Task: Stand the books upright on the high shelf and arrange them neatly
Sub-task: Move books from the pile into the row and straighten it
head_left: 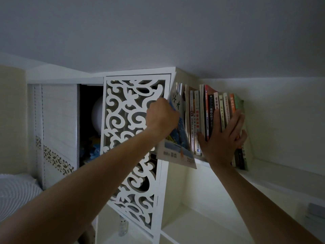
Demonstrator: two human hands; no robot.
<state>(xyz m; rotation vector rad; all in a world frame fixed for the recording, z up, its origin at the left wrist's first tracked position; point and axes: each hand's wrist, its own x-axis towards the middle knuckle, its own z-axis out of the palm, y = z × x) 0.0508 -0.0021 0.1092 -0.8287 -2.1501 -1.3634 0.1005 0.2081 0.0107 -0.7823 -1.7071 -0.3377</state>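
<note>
Left hand point(162, 117) grips thin floppy magazine point(177, 136) near its spine, probably bends easily; flat right hand point(222, 138) braces stiffer books point(211, 110).

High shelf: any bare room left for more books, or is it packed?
Bare shelf board runs right of the green book toward the wall. Crowded from the carved panel to that book: spines stand tight, the right hand lies flat against them, the left hand holds a magazine at the left end. The cubby below shows bare floor.
</note>
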